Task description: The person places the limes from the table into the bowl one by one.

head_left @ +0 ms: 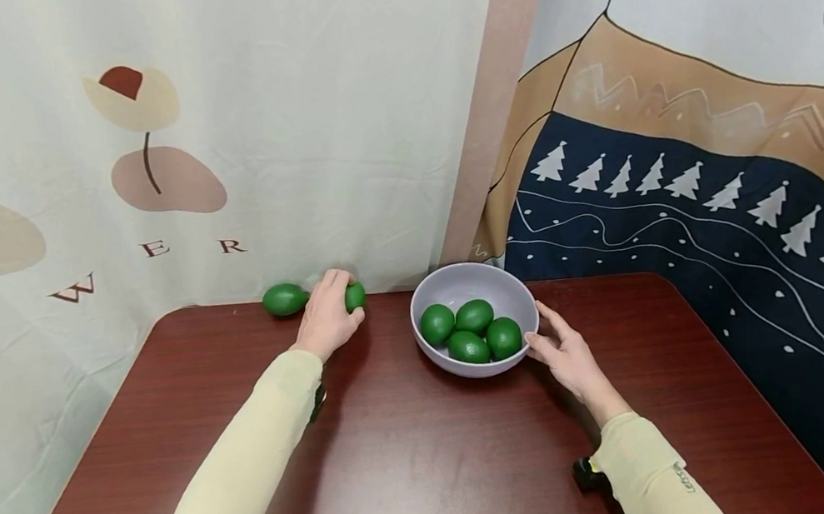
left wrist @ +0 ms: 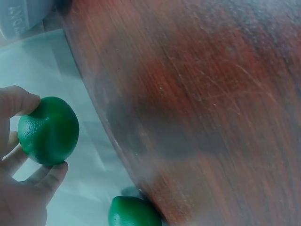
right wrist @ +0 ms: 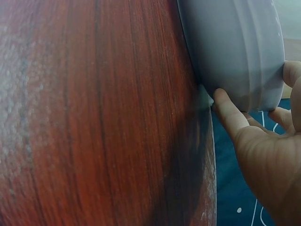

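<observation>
My left hand [head_left: 326, 316] grips a green lime [head_left: 355, 296] near the table's back edge. In the left wrist view the thumb and fingertips hold this lime [left wrist: 49, 132] from opposite sides. Just left of that hand, another lime [head_left: 284, 300] lies on the table; part of it shows as the lime [left wrist: 134, 212] at the bottom of the left wrist view. My right hand [head_left: 569, 353] holds the right side of a pale grey-purple bowl [head_left: 472, 278], thumb at the rim and fingers along the outer wall. Several limes [head_left: 469, 346] sit inside the bowl.
The dark red-brown wooden table [head_left: 420, 474] reaches back to a pale printed curtain [head_left: 338, 131]. A dark blue cloth with white trees [head_left: 684, 262] hangs along the right side.
</observation>
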Demonstrator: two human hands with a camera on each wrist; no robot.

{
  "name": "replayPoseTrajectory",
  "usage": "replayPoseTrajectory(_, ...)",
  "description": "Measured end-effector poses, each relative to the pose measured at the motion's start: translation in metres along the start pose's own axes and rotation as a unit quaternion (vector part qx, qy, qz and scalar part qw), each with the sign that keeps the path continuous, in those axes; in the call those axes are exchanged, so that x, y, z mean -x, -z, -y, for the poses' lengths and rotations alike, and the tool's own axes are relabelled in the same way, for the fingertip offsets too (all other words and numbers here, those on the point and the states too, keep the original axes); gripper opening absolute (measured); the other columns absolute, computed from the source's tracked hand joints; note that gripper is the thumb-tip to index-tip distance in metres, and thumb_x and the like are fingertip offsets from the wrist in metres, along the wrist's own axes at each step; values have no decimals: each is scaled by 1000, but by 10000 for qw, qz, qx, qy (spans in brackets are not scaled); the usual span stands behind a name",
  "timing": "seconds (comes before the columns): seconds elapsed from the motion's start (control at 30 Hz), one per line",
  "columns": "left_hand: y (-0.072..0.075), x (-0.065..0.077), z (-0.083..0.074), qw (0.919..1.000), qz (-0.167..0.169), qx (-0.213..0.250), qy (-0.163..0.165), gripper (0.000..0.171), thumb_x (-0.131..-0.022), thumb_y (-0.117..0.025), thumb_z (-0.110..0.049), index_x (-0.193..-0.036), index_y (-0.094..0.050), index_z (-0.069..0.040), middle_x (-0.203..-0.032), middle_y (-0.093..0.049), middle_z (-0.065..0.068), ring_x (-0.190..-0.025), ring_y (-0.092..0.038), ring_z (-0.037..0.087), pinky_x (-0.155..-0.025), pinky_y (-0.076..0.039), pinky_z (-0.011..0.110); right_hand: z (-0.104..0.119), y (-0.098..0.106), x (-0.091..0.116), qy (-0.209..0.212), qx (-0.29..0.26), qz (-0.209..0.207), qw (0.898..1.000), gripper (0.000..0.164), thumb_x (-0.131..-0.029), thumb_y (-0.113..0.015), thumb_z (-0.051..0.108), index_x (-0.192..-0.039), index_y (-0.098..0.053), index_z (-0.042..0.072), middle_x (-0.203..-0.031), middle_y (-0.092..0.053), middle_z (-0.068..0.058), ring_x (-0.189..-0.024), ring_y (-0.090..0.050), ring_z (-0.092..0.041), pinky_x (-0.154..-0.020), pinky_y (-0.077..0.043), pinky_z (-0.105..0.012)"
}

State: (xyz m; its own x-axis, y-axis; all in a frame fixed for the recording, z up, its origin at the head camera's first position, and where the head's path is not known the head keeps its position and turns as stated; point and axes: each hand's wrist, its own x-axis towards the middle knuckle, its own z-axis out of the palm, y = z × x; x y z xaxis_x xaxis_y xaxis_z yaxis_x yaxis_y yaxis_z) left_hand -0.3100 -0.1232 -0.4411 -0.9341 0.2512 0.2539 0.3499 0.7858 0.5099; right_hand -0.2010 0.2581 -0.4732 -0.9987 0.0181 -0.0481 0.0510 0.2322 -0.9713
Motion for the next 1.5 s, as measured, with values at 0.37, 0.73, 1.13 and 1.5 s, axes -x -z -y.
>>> replayPoseTrajectory(0.37,3,-5,-14,9992,-175,31,-352,40,-89,-72,-7,-126,-58,-4,-130,-55,13,-111,-53,38,-91,-46,51,-2,0,-1,193,-115,-35,9997,66,-104,-57,3,-164,-26,6,-155,-41,-31,-108,-65,-7,-98,-54,-38)
replayPoseTrajectory(0.73,1,-11,-28,9984,-191,21,-537,39,-87,-75,-8,-123,-59,-5,-128,-55,12,-108,-55,34,-89,-48,48,-2,0,-1,206,-178,-25,9996,66,-105,-56,2,-163,-26,5,-155,-40,-32,-102,-64,2,-98,-54,-39)
replayPoseTrajectory(1.13,3,-13,-43,9980,-141,154,-596,47,-89,-75,-9,-131,-58,-5,-134,-52,12,-107,-56,31,-87,-51,47,-1,1,0,136,-92,-10,9999,66,-105,-56,5,-164,-26,7,-157,-39,-30,-110,-65,-8,-99,-53,-39)
replayPoseTrajectory(1.5,3,-16,-50,9957,-234,78,-890,45,-87,-73,-8,-130,-58,-4,-131,-54,13,-107,-55,30,-87,-50,47,-1,0,0,170,-154,-35,9997,66,-105,-56,3,-164,-26,6,-156,-40,-31,-99,-63,7,-98,-54,-36)
